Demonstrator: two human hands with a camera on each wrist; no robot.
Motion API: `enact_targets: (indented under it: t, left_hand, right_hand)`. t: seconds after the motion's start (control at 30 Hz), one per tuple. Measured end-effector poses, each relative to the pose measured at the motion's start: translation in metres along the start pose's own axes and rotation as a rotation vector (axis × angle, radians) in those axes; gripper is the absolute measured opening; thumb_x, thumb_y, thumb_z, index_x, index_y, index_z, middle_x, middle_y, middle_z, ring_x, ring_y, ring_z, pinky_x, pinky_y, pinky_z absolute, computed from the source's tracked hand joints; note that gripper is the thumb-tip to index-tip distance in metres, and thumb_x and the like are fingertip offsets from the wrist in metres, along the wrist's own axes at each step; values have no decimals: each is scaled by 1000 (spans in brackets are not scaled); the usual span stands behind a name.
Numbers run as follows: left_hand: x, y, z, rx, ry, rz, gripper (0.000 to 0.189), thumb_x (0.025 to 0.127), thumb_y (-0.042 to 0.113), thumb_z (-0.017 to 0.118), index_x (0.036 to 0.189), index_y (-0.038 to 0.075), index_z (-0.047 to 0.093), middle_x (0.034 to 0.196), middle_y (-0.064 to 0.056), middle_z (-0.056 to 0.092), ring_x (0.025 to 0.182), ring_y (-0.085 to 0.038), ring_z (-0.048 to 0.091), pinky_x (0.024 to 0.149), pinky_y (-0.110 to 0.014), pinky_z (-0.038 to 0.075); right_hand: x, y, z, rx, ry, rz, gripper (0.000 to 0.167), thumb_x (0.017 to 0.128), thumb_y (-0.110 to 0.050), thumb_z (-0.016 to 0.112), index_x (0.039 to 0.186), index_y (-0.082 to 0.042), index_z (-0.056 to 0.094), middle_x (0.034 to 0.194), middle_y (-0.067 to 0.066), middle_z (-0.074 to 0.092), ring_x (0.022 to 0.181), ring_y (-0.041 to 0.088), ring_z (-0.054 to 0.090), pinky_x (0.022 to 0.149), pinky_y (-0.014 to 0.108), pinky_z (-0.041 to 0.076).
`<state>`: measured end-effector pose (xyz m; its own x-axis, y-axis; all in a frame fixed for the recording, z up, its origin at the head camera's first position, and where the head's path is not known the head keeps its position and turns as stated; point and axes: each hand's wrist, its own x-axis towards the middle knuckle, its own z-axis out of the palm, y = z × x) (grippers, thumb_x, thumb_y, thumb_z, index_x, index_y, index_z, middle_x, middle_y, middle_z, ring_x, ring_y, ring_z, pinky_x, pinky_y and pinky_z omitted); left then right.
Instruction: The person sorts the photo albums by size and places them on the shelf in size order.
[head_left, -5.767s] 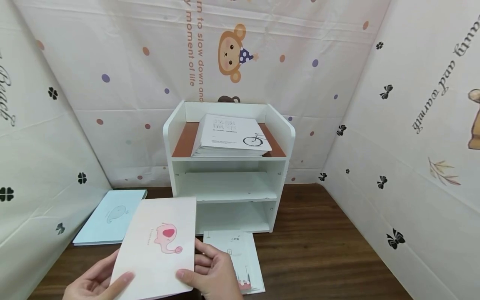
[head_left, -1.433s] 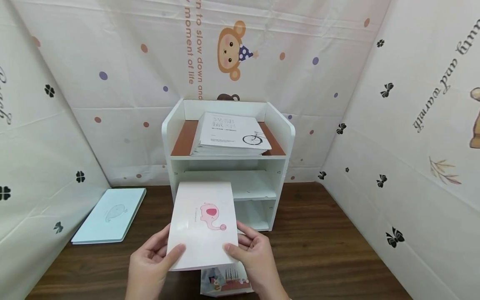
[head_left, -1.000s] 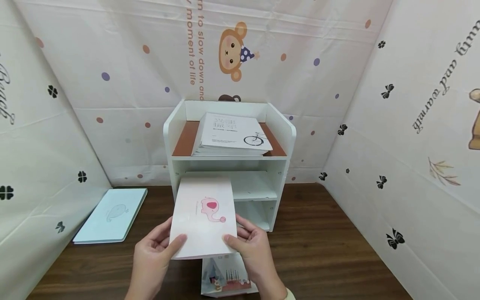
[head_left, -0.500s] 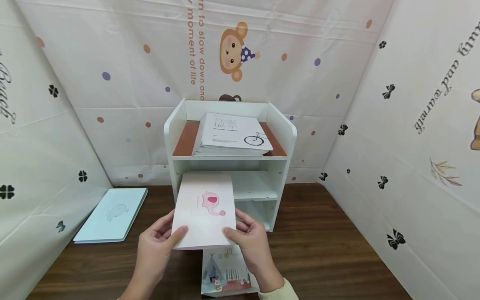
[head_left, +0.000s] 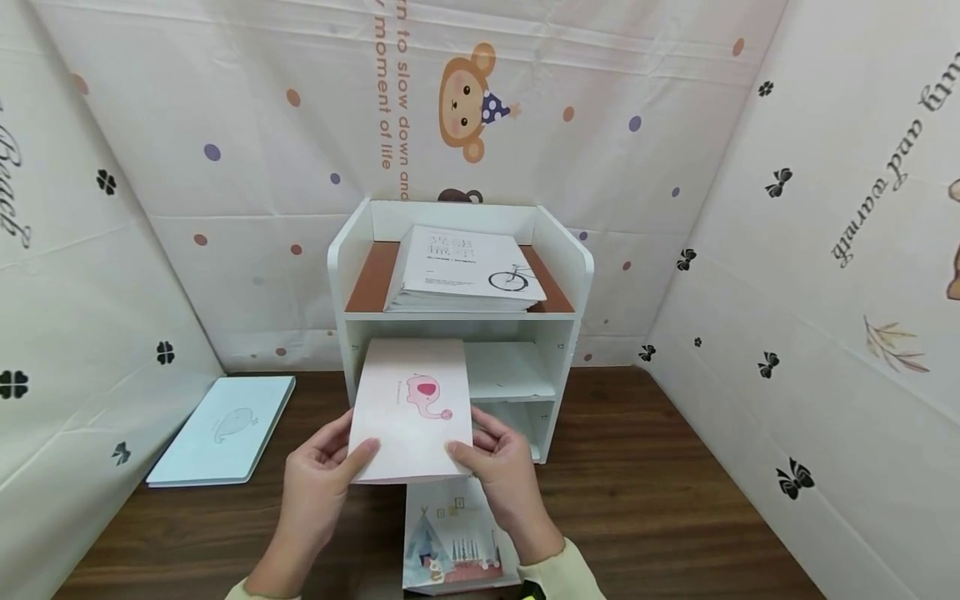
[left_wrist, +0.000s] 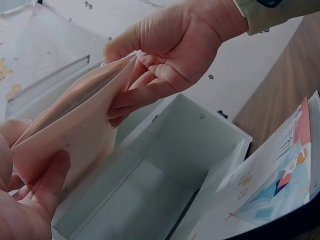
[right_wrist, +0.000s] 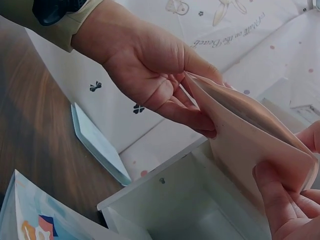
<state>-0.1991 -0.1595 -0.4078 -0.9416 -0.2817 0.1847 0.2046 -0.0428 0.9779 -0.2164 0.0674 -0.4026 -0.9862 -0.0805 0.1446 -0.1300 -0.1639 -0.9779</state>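
Note:
Both hands hold a pale pink notebook [head_left: 412, 442] with an elephant drawing on its cover. My left hand [head_left: 321, 475] grips its left edge, thumb on top. My right hand [head_left: 506, 475] grips the right edge in the same way. Seen from the wrists, the notebook [left_wrist: 82, 127] has its covers slightly parted at the near end. Its far end overlaps the middle compartment of a white desk shelf [head_left: 567, 350]; how far inside it reaches, I cannot tell. Beneath the hands lies a book with a tent picture [head_left: 453, 542], partly covered by the notebook and right hand.
On the shelf's brown top board rests a stack of white booklets [head_left: 472, 271] with a bicycle drawing. A light blue notebook [head_left: 225, 429] with a whale lies on the dark wood table [head_left: 660, 500] at left. Printed cloth walls [head_left: 247, 283] enclose the back and sides.
Held by both hands, the elephant notebook has moved right from beside the shelf, then forward toward the middle compartment. More of the tent book's near part now shows.

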Motion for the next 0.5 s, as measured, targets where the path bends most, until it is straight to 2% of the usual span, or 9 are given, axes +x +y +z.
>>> enact_targets:
  t: [0.2, 0.3, 0.5]
  left_hand:
    - [7, -2, 0, 27, -4, -5, 59, 86, 17, 85, 139, 5, 62, 125, -9, 69, 90, -8, 72, 80, -22, 62]
    - [11, -3, 1, 14, -9, 8, 59, 86, 16, 84, 139, 3, 62, 128, -15, 67, 92, -7, 71, 81, -21, 61]
    - [19, -9, 1, 0, -6, 23, 58, 87, 15, 84, 139, 3, 62, 125, -12, 69, 92, -6, 71, 80, -22, 62]
  right_hand:
    - [8, 5, 0, -3, 0, -1, 64, 88, -6, 79, 146, 0, 54, 123, 23, 72, 95, 19, 76, 83, 29, 63]
    - [12, 8, 0, -4, 0, -4, 64, 88, -7, 79, 146, -1, 54, 123, 23, 72, 95, 18, 76, 83, 28, 63]
    - [19, 12, 1, -4, -5, -5, 63, 89, -8, 80, 146, -2, 54, 123, 22, 73, 95, 18, 76, 85, 30, 63]
